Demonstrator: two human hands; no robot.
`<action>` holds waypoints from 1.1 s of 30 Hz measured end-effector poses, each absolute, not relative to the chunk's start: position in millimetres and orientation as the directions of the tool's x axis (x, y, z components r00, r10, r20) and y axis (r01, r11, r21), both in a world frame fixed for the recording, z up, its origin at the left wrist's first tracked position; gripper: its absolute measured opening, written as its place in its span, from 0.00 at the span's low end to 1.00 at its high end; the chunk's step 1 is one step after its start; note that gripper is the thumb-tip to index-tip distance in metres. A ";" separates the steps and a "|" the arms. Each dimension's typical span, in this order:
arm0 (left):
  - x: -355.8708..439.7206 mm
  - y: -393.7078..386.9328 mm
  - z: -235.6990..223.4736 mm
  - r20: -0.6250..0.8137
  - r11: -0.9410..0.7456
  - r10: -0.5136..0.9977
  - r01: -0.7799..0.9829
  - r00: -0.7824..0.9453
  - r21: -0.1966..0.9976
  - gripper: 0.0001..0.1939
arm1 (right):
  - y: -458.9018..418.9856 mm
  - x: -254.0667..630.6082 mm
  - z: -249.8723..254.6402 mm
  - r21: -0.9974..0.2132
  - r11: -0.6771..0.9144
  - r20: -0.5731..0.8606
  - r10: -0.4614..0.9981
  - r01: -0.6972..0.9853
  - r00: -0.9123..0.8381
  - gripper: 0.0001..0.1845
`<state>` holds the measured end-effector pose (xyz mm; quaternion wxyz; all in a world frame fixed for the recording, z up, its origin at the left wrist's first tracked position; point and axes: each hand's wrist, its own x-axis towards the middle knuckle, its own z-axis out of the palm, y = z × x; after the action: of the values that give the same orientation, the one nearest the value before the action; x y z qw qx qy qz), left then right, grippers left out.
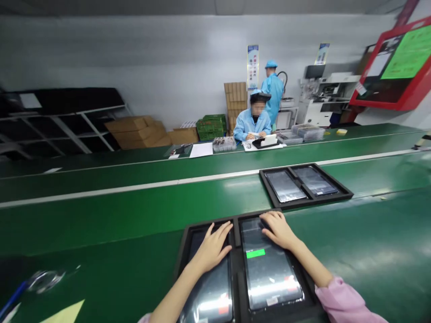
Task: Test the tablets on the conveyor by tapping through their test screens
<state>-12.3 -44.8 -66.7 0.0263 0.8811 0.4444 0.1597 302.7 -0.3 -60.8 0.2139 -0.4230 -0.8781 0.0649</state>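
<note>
In front of me a black tray [239, 273] with two compartments lies on the green bench, a tablet in each. My left hand [213, 249] rests over the upper part of the left tablet [210, 291], fingers stretched out and apart. Over the top right corner of the right tablet [266, 278] lies my right hand [278, 229], its fingers extended and slightly bent. A bright green bar glows on the right tablet's screen. Neither hand is wrapped round anything.
Beyond, a second black tray [298, 183] holds two more tablets on the green belt [134, 215]. A pen [13, 298], a coil of clear tape [45, 281] and yellow paper [65, 314] lie at left. A co-worker [253, 121] sits opposite; another person [274, 89] stands behind.
</note>
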 end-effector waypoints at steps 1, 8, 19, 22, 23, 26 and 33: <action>-14.5 -45.0 -67.9 0.275 -0.615 0.781 0.765 0.560 0.189 0.29 | -2.6 301.2 -61.6 -0.260 0.631 0.307 0.771 0.731 -0.558 0.21; -24.4 -40.4 -57.3 0.347 -0.662 0.742 0.711 0.574 0.238 0.19 | -8.2 303.9 -59.0 -0.289 0.639 0.258 0.769 0.713 -0.585 0.18; -31.1 -31.9 -78.0 0.296 -0.673 0.730 0.725 0.616 0.148 0.25 | -7.3 307.9 -58.8 -0.377 0.626 0.285 0.780 0.683 -0.557 0.17; -32.5 -34.2 -71.0 0.273 -0.683 0.727 0.701 0.630 0.204 0.22 | -6.6 312.5 -60.3 -0.471 0.634 0.315 0.770 0.613 -0.555 0.12; -33.2 -35.1 -67.7 0.272 -0.678 0.733 0.699 0.623 0.227 0.20 | -6.3 313.9 -61.0 -0.485 0.630 0.334 0.775 0.607 -0.537 0.11; -35.7 -37.5 -58.6 0.306 -0.632 0.773 0.722 0.556 0.282 0.18 | -4.2 316.8 -64.3 -0.513 0.555 0.392 0.830 0.655 -0.396 0.16; -38.1 -35.8 -53.1 0.319 -0.429 0.889 0.841 0.329 0.330 0.24 | 2.8 318.9 -74.9 -0.573 0.402 0.365 0.906 0.715 -0.217 0.26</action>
<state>-38.1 -35.8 -53.1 0.0524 0.8134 0.5315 0.2306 318.9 2.8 -74.9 0.3355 -0.5280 -0.7670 0.1422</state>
